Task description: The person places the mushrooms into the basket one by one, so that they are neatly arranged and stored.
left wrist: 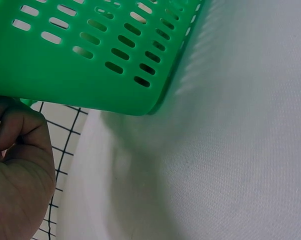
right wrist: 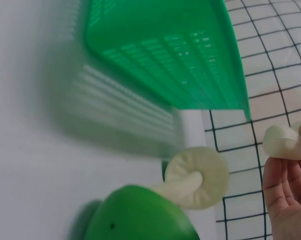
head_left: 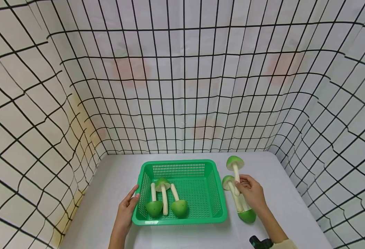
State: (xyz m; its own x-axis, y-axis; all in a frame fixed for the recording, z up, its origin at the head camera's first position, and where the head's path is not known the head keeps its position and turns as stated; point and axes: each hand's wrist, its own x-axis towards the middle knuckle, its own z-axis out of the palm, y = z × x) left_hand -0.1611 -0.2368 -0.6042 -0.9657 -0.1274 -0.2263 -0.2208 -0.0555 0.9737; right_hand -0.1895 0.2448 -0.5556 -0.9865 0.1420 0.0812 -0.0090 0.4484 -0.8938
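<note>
By the left rim of the rectangular green plastic basket (head_left: pixel 198 197), the left hand (head_left: pixel 126 209) touches with relaxed, slightly spread fingers; light steadiness there should keep it from sliding. In the basket's left half lie three smooth, white-stemmed, green-domed mushrooms (head_left: pixel 179 208). Just right of the basket lie two similar mushrooms (head_left: pixel 247 217); over them a white-stemmed, green-capped mushroom (head_left: pixel 236 170) is pinched by its stem in the right hand (head_left: pixel 252 194); its cap looks top-heavy, so a firm pinch, clear of the basket's wall, seems best

Cream sleeve (head_left: pixel 284 245), black wrist camera (head_left: pixel 260 243)
</note>
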